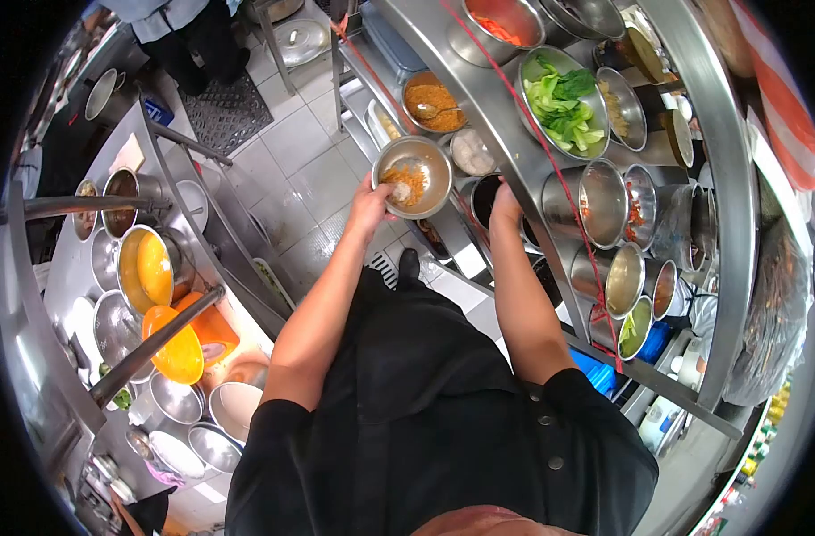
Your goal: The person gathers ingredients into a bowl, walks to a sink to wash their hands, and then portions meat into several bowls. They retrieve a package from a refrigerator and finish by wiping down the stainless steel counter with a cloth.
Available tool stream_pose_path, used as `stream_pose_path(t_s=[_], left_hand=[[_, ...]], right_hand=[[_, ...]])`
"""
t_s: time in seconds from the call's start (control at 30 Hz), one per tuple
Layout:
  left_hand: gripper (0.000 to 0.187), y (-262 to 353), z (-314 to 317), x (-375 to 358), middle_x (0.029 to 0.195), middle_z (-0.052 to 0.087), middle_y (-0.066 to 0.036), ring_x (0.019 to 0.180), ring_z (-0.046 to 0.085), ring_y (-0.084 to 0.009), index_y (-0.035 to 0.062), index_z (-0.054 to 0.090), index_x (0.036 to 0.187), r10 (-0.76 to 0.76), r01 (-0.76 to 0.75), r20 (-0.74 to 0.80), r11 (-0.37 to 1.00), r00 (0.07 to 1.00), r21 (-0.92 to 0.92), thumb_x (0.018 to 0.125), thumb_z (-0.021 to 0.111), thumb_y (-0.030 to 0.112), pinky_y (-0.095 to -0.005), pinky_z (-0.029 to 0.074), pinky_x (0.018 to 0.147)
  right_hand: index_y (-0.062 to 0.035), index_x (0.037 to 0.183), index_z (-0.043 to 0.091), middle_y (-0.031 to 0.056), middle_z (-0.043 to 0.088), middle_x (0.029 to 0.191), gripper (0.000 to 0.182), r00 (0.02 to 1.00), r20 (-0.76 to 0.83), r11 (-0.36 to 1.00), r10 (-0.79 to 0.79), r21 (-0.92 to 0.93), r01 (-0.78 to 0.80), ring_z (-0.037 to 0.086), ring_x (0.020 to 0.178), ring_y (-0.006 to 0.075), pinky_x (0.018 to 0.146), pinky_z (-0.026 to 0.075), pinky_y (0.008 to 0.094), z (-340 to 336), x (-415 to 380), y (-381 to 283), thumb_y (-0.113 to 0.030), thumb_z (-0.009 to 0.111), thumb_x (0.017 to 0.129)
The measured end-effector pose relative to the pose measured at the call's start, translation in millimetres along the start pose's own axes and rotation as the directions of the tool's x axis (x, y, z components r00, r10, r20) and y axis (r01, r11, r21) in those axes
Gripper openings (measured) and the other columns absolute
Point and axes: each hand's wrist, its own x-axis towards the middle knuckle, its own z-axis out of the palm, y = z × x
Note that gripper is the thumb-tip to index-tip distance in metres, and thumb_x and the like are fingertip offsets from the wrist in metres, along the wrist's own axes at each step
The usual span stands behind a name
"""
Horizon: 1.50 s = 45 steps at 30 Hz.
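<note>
My left hand is closed on the rim of a metal bowl, thumb over the inner edge. In the bowl lie orange-brown crumbs and a little white stuff. My right hand reaches under the edge of the steel shelf, beside a dark-filled round container; its fingers are mostly hidden. Just beyond the held bowl sit a larger bowl of orange crumbs with a spoon in it and a white-filled container.
Above my right arm, the steel shelf carries bowls of leafy greens, carrots and several metal pots. A red string runs along it. At left, a counter holds a yellow-filled pot and orange bowls. Another person stands far back.
</note>
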Motion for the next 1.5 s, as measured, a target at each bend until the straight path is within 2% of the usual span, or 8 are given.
stream_pose_path(t_s=[0.27, 0.5, 0.57, 0.73, 0.93, 1.03, 1.23, 1.5], left_hand=[[0.044, 6.8, -26.5, -30.8, 0.104, 0.070, -0.008, 0.079, 0.068, -0.0149, 0.0079, 0.054, 0.135, -0.004, 0.009, -0.103, 0.999, 0.995, 0.042, 0.093, 0.062, 0.020, -0.0273, 0.055, 0.055], [0.042, 28.0, -51.6, -74.8, 0.106, 0.070, -0.010, 0.077, 0.071, -0.0167, 0.0070, 0.052, 0.134, 0.045, -0.050, -0.106, 0.998, 0.993, -0.049, 0.093, 0.060, 0.014, -0.0274, 0.057, 0.051], [0.041, 33.6, -55.2, -83.1, 0.109, 0.070, -0.009, 0.081, 0.071, -0.0181, 0.0097, 0.053, 0.135, 0.069, -0.078, -0.131, 0.995, 0.989, -0.065, 0.095, 0.058, 0.017, -0.0298, 0.057, 0.054], [0.039, 47.6, -57.0, -88.9, 0.109, 0.069, -0.011, 0.079, 0.071, -0.0197, 0.0070, 0.051, 0.135, 0.106, -0.117, -0.093, 0.987, 0.990, -0.109, 0.096, 0.057, 0.016, -0.0311, 0.057, 0.052], [0.039, 57.4, -53.9, -88.4, 0.108, 0.070, -0.011, 0.078, 0.072, -0.0193, 0.0067, 0.052, 0.134, 0.139, -0.143, -0.043, 0.984, 0.989, -0.102, 0.096, 0.057, 0.016, -0.0304, 0.057, 0.051], [0.039, 56.7, -53.6, -91.1, 0.107, 0.070, -0.011, 0.077, 0.072, -0.0189, 0.0067, 0.052, 0.133, 0.146, -0.151, -0.050, 0.982, 0.988, -0.113, 0.096, 0.058, 0.015, -0.0297, 0.058, 0.051], [0.039, 51.0, -55.7, -99.9, 0.106, 0.071, -0.010, 0.077, 0.072, -0.0186, 0.0069, 0.054, 0.132, 0.121, -0.127, -0.055, 0.986, 0.991, -0.110, 0.095, 0.058, 0.016, -0.0296, 0.058, 0.051], [0.044, 45.5, -33.6, -116.5, 0.111, 0.069, -0.009, 0.081, 0.071, -0.0156, 0.0083, 0.052, 0.138, 0.033, -0.030, 0.054, 0.999, 0.998, -0.045, 0.096, 0.059, 0.019, -0.0276, 0.057, 0.053]], right_hand=[[-0.0026, 0.106, 0.070, 0.0255, 0.070, 0.114, 0.049, 0.842, 0.305, 0.894, 0.445, -0.109, -0.434, 0.066, 0.107, 0.0417, 0.098, 0.048, 0.0475, 7.0, -4.1, -43.1, -0.041, 0.041, 0.097], [-0.0042, 0.094, 0.068, 0.0129, 0.067, 0.077, 0.008, 0.906, 0.387, 0.892, -0.174, 0.451, -0.021, 0.067, 0.072, 0.0245, 0.069, 0.054, 0.0365, -235.1, -14.7, -245.9, -0.009, 0.069, 0.088], [-0.0047, 0.093, 0.068, 0.0117, 0.065, 0.076, 0.004, 0.966, 0.082, 0.908, -0.247, 0.367, 0.201, 0.065, 0.069, 0.0204, 0.067, 0.052, 0.0323, -277.4, 32.4, -228.1, -0.008, 0.067, 0.090], [-0.0024, 0.106, 0.068, 0.0094, 0.071, 0.096, 0.024, 0.986, 0.109, 0.965, -0.127, -0.216, 0.149, 0.066, 0.079, 0.0171, 0.072, 0.053, 0.0341, -332.1, 173.9, -89.4, -0.024, 0.068, 0.094], [-0.0077, 0.112, 0.069, 0.0178, 0.071, 0.098, 0.035, 0.654, 0.489, 0.792, 0.578, -0.529, -0.304, 0.071, 0.098, 0.0289, 0.065, 0.059, 0.0447, -295.9, 192.3, -63.6, -0.024, 0.074, 0.081], [-0.0061, 0.108, 0.068, 0.0160, 0.071, 0.094, 0.029, 0.794, 0.574, 0.886, 0.202, -0.453, 0.102, 0.072, 0.089, 0.0328, 0.056, 0.060, 0.0464, -261.4, 203.4, 3.5, -0.012, 0.071, 0.080], [-0.0040, 0.094, 0.067, 0.0090, 0.067, 0.080, 0.019, 0.584, 0.643, 0.858, 0.495, -0.258, -0.443, 0.066, 0.062, 0.0241, 0.058, 0.061, 0.0358, -280.5, 213.6, -7.1, 0.000, 0.069, 0.076], [-0.0023, 0.096, 0.066, 0.0087, 0.067, 0.083, 0.014, 0.888, 0.369, 0.742, 0.276, 0.505, -0.441, 0.066, 0.067, 0.0161, 0.056, 0.058, 0.0277, -347.9, 189.0, -76.2, 0.001, 0.069, 0.083]])
